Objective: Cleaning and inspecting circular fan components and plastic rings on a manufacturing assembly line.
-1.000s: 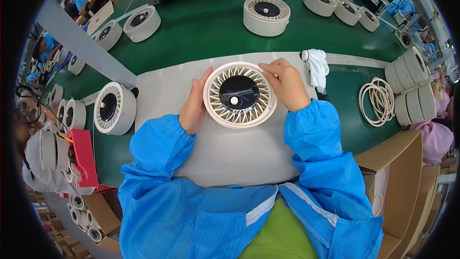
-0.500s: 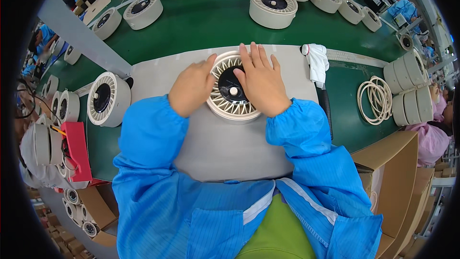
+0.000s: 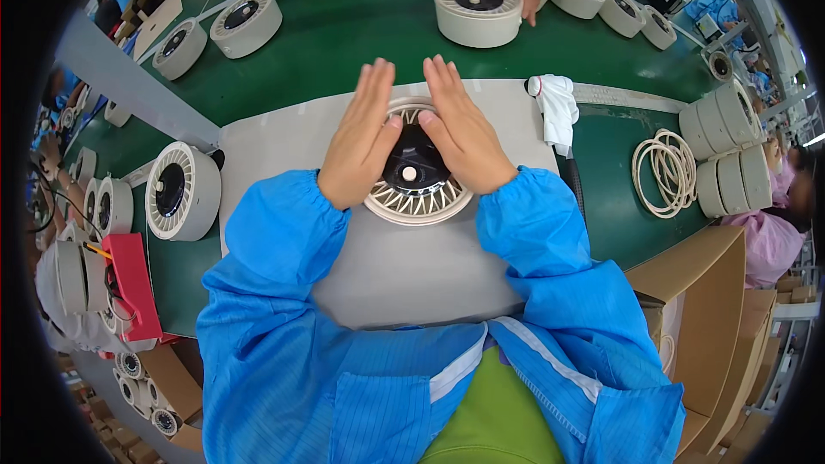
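Round cream unit between left hand and right hand, toward the grey mat's far edge.
I see both hands apart over its left and right rim, fingers straight; whether they press I cannot tell. Left of the mat, a similar unit stands on edge on the green worktop; at the mat's far right corner, a white cloth; then a coiled cord and stacked units near the worktop's right edge.

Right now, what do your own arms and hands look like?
The left hand and right hand are bare. Both bright blue sleeves are puffy and wrinkled, gathered at their ends. The blue jacket, thinly striped with white trim, opens over a green shirt.
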`<state>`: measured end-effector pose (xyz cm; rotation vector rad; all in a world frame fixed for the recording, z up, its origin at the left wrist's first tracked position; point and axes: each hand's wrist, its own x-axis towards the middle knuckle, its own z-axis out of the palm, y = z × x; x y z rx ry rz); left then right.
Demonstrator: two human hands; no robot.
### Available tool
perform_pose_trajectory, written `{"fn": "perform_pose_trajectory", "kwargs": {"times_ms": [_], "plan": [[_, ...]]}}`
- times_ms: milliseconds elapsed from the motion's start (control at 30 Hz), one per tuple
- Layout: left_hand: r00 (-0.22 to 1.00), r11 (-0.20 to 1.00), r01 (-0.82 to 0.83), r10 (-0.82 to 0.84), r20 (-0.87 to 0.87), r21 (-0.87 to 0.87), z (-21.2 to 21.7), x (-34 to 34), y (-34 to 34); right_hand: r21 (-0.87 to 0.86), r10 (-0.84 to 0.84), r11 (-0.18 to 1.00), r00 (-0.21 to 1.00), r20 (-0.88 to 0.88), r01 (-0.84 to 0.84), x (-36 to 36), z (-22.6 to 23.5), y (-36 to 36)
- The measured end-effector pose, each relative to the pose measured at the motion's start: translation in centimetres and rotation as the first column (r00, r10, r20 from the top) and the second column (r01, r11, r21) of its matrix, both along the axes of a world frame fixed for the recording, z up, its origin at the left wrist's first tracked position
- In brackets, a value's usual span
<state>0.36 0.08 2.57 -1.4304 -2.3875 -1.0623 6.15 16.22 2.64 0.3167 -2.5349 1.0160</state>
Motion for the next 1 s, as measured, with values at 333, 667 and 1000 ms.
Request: {"fn": "perform_pose_trajectory", "kwargs": {"times_ms": [333,667,1000], "plan": [[0.949,0.985,0.061,-0.008,-0.315,0.160,-0.5,5.4,-4.3,0.433,-0.932,0.354,0.353,0.085,0.829,4.2,-0.8,15.5],[0.813,0.982,-0.146,0.048,-0.580,-0.123,-3.6,-4.7,1.3,0.494,-0.957,0.115,-0.038,0.289,0.862,8.8,-4.0,25.7],[0.588,0.722,-0.679,0.643,-0.490,0.132,-3.3,-20.8,-1.6,-0.116,-0.859,0.295,0.210,-0.467,0.948,9.3,4.4,18.2]]}}
